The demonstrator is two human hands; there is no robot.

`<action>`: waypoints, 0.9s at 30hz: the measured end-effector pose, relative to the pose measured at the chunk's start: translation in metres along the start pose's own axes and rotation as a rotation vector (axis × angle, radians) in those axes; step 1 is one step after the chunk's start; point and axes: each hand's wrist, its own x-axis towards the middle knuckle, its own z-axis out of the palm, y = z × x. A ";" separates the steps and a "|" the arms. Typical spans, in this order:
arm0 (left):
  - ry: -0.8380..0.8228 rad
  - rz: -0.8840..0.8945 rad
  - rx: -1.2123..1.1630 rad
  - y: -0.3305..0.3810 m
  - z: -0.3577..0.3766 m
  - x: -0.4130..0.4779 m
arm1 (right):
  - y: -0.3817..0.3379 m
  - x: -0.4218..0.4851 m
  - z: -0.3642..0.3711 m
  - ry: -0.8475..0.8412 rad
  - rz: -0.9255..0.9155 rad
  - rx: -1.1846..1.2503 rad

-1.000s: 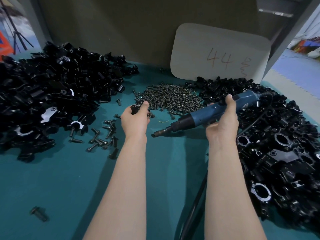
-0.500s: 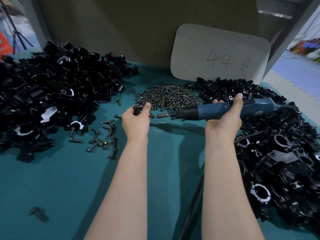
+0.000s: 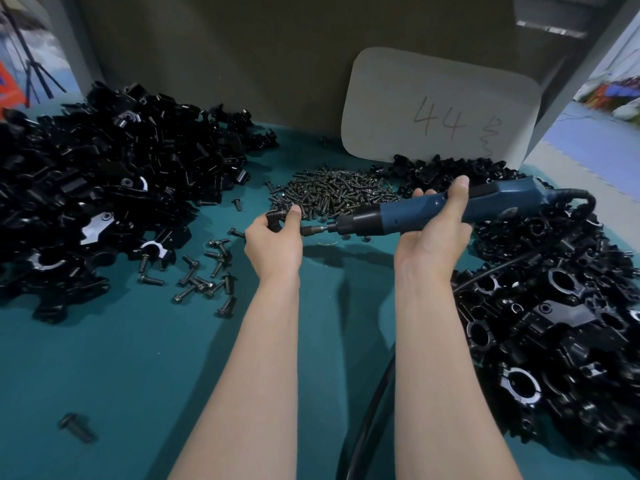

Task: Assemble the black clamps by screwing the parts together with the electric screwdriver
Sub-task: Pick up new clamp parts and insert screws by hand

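Note:
My left hand [image 3: 273, 244] grips a small black clamp [image 3: 276, 216] above the teal table, mostly hidden by my fingers. My right hand [image 3: 433, 237] holds the blue electric screwdriver [image 3: 429, 213] level, its black nose and bit [image 3: 313, 231] pointing left and touching the clamp at my left thumb. The tool's black cord [image 3: 367, 410] runs down between my forearms. A heap of small dark screws [image 3: 332, 195] lies just behind both hands.
A big pile of black clamp parts [image 3: 104, 188] fills the left, another pile [image 3: 561, 306] the right. Loose bolts [image 3: 207, 275] lie scattered left of my left wrist, one bolt [image 3: 77, 427] near the front. A white card marked 44 [image 3: 440, 109] leans on the back wall.
My right hand swung the screwdriver from a downward slant to level, then moved it left until the bit reached the clamp. My left hand stayed nearly still.

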 end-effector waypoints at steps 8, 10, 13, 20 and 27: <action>0.029 0.025 -0.028 -0.002 0.003 -0.002 | 0.001 -0.004 0.003 -0.013 -0.103 0.009; 0.030 0.017 -0.032 -0.001 0.003 -0.002 | 0.001 -0.005 0.003 -0.013 -0.103 0.011; 0.022 0.006 -0.052 -0.001 0.003 -0.001 | 0.001 -0.005 0.003 -0.011 -0.102 0.003; -0.006 0.009 -0.065 -0.003 0.004 -0.001 | -0.003 0.000 0.000 0.004 -0.037 0.007; 0.006 -0.025 -0.093 -0.002 0.002 -0.001 | -0.002 0.000 0.002 -0.039 -0.078 -0.013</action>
